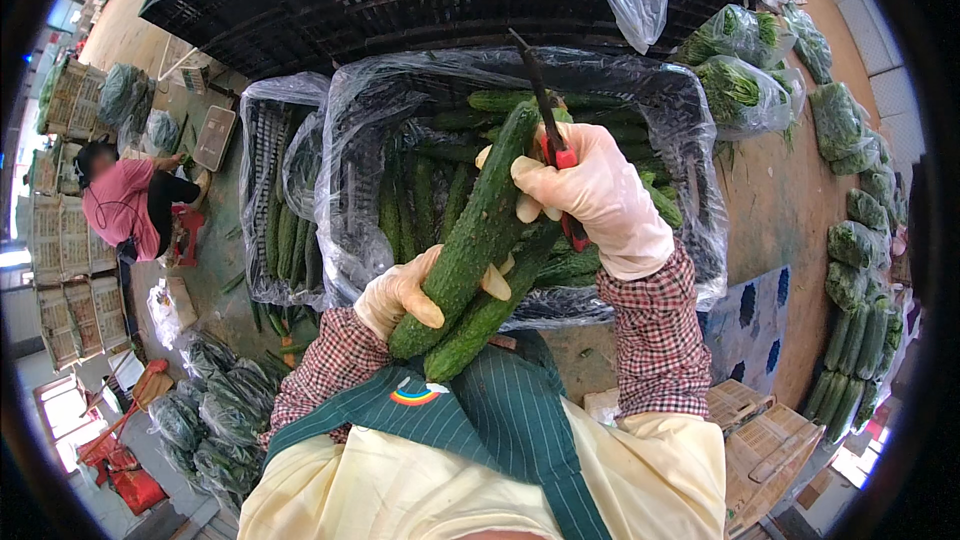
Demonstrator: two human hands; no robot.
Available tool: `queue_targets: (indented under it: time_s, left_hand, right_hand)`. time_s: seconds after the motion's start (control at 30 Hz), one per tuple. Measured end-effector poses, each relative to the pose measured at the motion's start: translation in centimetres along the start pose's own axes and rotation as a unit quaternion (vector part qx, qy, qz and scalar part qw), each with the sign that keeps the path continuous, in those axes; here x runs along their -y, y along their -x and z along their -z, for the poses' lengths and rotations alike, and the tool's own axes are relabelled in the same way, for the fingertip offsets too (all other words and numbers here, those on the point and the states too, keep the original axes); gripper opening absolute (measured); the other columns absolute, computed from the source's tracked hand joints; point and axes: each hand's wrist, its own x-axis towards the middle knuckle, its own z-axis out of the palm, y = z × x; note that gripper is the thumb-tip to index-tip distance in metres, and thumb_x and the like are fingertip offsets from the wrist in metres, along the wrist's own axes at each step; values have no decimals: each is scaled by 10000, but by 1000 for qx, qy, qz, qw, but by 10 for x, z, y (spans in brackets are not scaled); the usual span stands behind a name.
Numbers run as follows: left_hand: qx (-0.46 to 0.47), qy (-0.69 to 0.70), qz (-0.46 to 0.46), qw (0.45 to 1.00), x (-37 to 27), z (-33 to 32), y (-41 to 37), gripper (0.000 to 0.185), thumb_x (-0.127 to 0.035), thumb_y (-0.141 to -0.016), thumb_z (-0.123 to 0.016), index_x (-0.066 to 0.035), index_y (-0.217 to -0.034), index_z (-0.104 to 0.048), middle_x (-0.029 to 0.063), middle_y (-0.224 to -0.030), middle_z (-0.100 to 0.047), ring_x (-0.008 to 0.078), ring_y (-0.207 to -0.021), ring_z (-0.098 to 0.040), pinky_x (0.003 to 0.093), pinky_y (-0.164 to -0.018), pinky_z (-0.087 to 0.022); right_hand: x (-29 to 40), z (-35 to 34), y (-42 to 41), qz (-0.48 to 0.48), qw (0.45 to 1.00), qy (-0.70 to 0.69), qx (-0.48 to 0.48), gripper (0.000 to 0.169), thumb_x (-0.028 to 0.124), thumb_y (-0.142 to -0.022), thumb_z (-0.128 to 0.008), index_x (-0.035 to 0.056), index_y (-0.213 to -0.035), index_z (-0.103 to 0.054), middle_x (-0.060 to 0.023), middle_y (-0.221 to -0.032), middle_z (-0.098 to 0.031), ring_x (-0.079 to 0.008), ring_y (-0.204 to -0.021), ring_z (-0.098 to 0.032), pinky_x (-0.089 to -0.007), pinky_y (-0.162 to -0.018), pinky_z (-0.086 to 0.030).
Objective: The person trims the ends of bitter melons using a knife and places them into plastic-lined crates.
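Observation:
My left hand (405, 292), in a pale glove, grips the lower part of two large bumpy cucumbers (480, 240) held side by side at a slant. My right hand (589, 187), gloved too, is at their upper end with a red-handled tool with a long dark blade (544, 90), its tip pointing up; the handle is partly covered by the fingers. Whether the right fingers also grip a cucumber is hard to tell. Below both hands stands a black crate lined with clear plastic (709, 202), holding many cucumbers (424, 195).
Left of the crate stands a smaller plastic-lined crate (251, 187) with long cucumbers. Large black crates (450, 0) rise beyond. Bagged greens (742, 90) lie at the right, bagged vegetables (225, 420) at lower left. A person in pink (131, 195) sits at the left; another person is at the upper right.

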Motion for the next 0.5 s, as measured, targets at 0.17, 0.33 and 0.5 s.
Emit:
queue_targets:
  time_s: [0.17,0.33,0.5]
  left_hand:
    - [16,10,-25,1000,3,2,1,750,-99,-453,-809,95,-1143,-588,136,-1206,-504,297,-1095,-561,495,-972,-491]
    - [7,10,-16,1000,6,4,3,780,-240,-462,-878,3,-1142,-583,200,-1151,-623,320,-1267,-440,436,-1115,-290]
    - [12,44,-10,999,7,3,2,739,-97,-458,-801,114,-1132,-582,155,-1199,-492,329,-1080,-576,560,-980,-469]
  right_hand:
    - [-1,3,-1,-2,999,-45,6,102,104,-850,-589,38,-854,-666,-14,-640,-626,-53,-538,-531,-199,-491,-373]
    - [-2,7,0,-8,999,-49,16,122,91,-854,-564,30,-895,-661,-28,-650,-631,-60,-544,-540,-200,-494,-378]
    - [-2,8,1,-11,999,-40,20,135,95,-854,-558,23,-903,-661,-28,-658,-634,-61,-566,-544,-198,-514,-387]
